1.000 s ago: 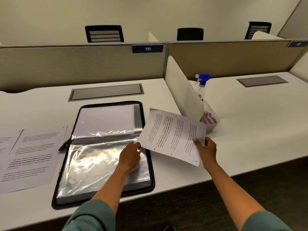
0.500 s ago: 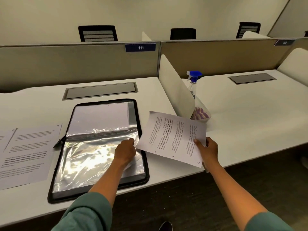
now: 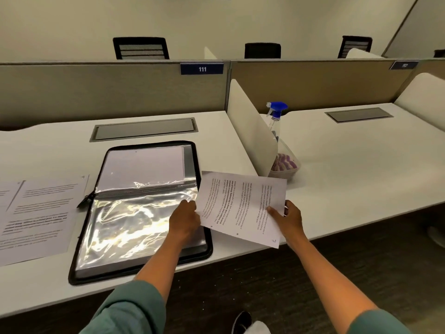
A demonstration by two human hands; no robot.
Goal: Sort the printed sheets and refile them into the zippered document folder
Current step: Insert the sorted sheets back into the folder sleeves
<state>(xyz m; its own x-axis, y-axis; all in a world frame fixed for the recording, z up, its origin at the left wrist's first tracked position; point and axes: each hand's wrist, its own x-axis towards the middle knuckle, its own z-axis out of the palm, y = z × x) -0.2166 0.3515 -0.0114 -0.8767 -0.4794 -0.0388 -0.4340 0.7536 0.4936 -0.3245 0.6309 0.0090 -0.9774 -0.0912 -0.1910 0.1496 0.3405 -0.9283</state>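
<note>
The right hand (image 3: 290,219) pinches the near right corner of a printed sheet (image 3: 243,206), thumb on top, fingers curled beneath. The left hand (image 3: 185,219) meets the sheet's left edge just at the right rim of the zippered document folder (image 3: 144,208); its fingers curl toward that edge, but whether they actually grip the paper or the plastic under it, I cannot tell.

The sheet hangs mostly off the folder's right side, tilted, overlapping only its rim. Held by one corner, it could sag or buckle as it travels toward the folder, and a leading edge that droops would likely catch on the black zippered border or crumple against the glossy sleeve rather than slide in. The clear plastic looks wrinkled and slack, so its opening may stay collapsed unless held apart.

The folder lies open flat, black-edged, with shiny transparent pockets. Further printed sheets (image 3: 36,213) lie to its left.
</note>
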